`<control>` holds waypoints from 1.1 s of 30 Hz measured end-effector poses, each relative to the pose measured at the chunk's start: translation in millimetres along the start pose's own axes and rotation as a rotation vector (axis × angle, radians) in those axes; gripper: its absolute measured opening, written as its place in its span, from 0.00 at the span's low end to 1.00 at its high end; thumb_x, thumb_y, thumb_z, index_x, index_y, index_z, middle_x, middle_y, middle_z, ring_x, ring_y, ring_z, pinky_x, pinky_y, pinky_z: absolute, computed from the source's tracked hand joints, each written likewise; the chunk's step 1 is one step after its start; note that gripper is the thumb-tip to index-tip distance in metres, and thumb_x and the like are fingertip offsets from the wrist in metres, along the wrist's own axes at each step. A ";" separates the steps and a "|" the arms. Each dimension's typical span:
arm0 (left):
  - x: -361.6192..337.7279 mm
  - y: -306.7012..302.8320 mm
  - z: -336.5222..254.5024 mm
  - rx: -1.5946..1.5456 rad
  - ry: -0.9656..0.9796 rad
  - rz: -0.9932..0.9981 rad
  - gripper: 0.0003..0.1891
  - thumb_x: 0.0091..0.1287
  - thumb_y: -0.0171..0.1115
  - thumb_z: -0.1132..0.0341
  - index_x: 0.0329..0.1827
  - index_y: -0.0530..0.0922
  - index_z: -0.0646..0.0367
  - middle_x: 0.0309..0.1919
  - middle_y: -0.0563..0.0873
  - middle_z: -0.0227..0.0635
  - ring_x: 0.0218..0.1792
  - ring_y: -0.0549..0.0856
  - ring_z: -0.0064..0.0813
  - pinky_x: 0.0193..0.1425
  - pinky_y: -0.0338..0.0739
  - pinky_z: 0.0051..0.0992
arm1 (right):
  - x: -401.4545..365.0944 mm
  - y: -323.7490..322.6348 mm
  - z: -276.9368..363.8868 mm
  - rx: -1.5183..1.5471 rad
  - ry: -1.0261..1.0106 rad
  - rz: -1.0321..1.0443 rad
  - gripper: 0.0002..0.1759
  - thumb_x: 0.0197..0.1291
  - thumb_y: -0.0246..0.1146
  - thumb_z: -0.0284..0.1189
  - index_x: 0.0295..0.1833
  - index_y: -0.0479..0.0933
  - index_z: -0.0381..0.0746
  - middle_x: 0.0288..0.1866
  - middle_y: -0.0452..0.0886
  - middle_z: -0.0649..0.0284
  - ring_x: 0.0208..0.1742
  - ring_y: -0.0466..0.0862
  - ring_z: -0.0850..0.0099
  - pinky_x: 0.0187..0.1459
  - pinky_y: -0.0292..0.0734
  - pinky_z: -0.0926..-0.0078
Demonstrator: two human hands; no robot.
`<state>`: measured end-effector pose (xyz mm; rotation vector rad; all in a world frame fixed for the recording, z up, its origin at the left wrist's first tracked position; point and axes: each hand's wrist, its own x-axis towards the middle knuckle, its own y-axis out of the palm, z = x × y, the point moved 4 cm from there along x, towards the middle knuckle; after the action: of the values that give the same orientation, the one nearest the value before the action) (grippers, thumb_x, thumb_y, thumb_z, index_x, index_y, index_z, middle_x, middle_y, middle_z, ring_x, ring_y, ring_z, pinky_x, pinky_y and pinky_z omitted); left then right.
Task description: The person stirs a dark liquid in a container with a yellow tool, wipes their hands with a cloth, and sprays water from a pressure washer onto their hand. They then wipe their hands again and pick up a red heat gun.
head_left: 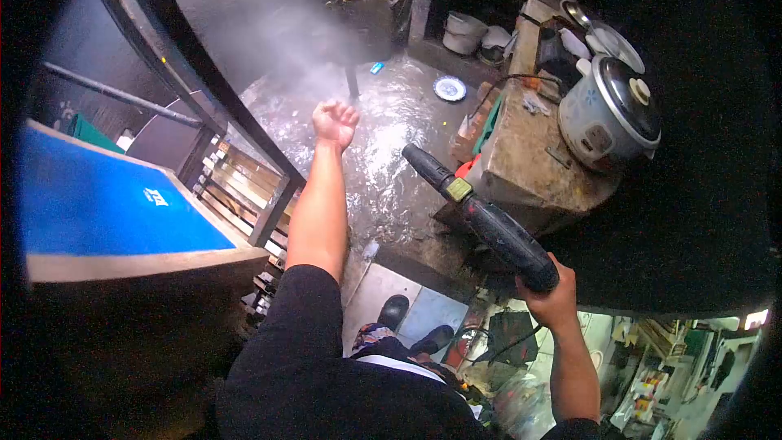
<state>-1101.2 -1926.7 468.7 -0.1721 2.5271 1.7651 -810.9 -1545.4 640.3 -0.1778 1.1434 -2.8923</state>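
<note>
as water sheets across a grey concrete floor (383,155), a person's right hand (552,300) is wrapped tight around the rear end of a long black pressure-washer lance with a brass-yellow collar (481,216), fingers fully closed on its thick grip. the left hand (335,122), at the end of a bare forearm stretched out from a black sleeve (297,334), hangs over the wet floor with fingers loosely curled and palm half open, holding and touching nothing. a small white logo (155,195) sits on the blue flat board (90,212) at left; its letters are too small to read. the lance lies on a diagonal, its long axis running from the gripping hand at lower right up to the nozzle at upper left, which points toward the flooded floor. just beside its tip stands a worn stone counter (521,163) carrying a white electric rice cooker with a dark lid (609,110). a blue-and-white round plate (450,88) lies on the wet floor beyond.
</note>
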 end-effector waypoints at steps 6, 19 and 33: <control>30.3 -11.1 -5.7 -0.012 0.075 0.208 0.09 0.49 0.52 0.79 0.20 0.67 0.52 0.18 0.65 0.28 0.20 0.63 0.23 0.24 0.59 0.23 | 2.7 2.4 -12.0 -0.124 0.031 0.073 0.19 0.33 0.68 0.26 0.36 0.73 0.37 0.29 0.78 0.52 0.32 0.81 0.53 0.35 0.74 0.68; 45.6 -35.4 5.2 0.262 0.113 -0.009 0.26 0.49 0.57 0.87 0.53 0.63 0.62 0.50 0.71 0.52 0.43 0.76 0.36 0.49 0.73 0.25 | 33.3 21.1 7.4 -0.073 -0.069 -0.003 0.14 0.39 0.68 0.24 0.33 0.73 0.36 0.25 0.78 0.54 0.28 0.80 0.56 0.31 0.73 0.71; 52.7 -38.8 -1.1 0.168 0.242 -0.047 0.22 0.55 0.56 0.86 0.53 0.64 0.67 0.50 0.72 0.48 0.56 0.73 0.40 0.66 0.68 0.33 | 51.2 21.6 4.7 -0.087 -0.003 -0.014 0.17 0.36 0.67 0.24 0.37 0.74 0.36 0.28 0.79 0.51 0.32 0.81 0.53 0.34 0.75 0.67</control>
<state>-1148.6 -1944.2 427.2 -0.4586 2.7954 1.5922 -861.6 -1567.7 633.9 -0.1927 1.2736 -2.8551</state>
